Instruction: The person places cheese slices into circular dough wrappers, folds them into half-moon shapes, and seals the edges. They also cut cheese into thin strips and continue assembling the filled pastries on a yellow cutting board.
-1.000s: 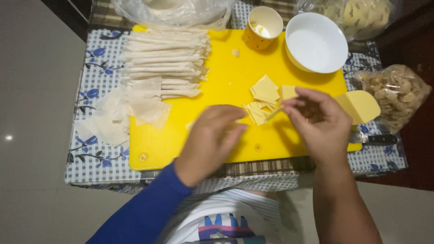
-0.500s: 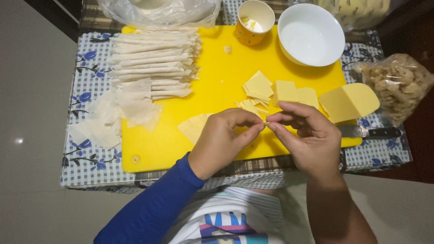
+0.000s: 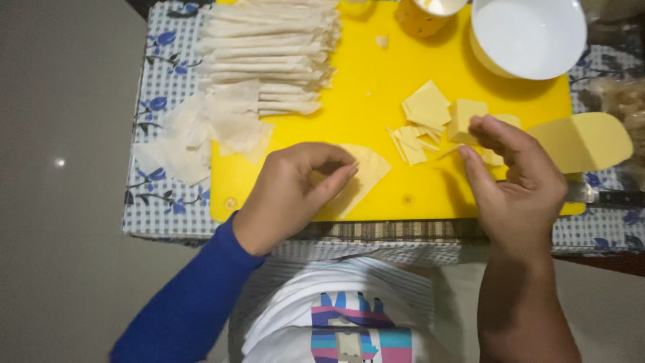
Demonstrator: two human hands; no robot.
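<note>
Yellow cutting board [image 3: 376, 101], white bowl [image 3: 531, 33], blue-floral checked tablecloth [image 3: 161, 101].

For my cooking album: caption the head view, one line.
Left hand pinches a thin pastry sheet on a yellow cutting board; right hand reaches toward cheese pieces.

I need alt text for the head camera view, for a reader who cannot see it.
Two bare hands work over a yellow cutting board: the left hand pinches a thin pastry wrapper, the right hand hovers by cut cheese slices. Folded wrappers and a white bowl lie behind.
</note>
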